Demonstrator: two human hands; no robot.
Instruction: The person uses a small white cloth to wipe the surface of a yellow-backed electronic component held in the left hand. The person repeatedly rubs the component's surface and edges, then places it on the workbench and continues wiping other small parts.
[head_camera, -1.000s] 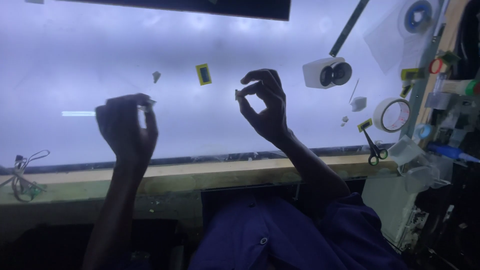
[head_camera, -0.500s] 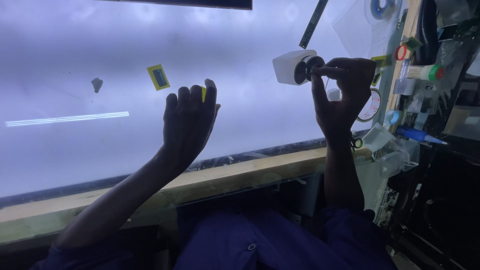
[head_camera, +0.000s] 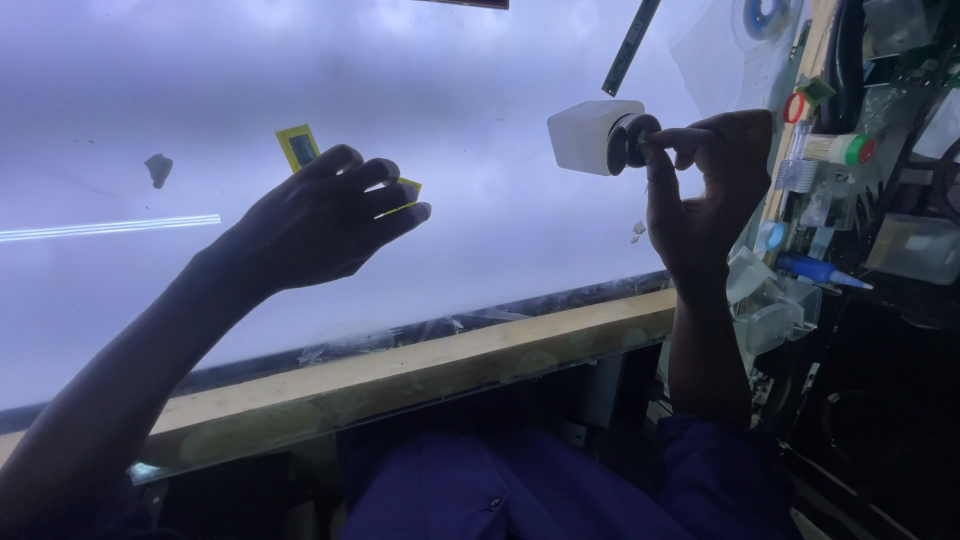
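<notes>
Over the lit desk (head_camera: 120, 330), the right hand (head_camera: 705, 190) pinches the dark knob (head_camera: 628, 142) of a small white box (head_camera: 590, 135) lying to its left, while the left hand (head_camera: 320, 220), fingers (head_camera: 385, 195) loosely together, holds a yellow chip (head_camera: 408, 190).

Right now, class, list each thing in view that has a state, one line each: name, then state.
left hand: raised over the lit table, fingers on a small yellow piece
right hand: fingers pinching the dark round end of the white device
yellow-framed chip: lying flat
grey scrap: lying loose
</notes>
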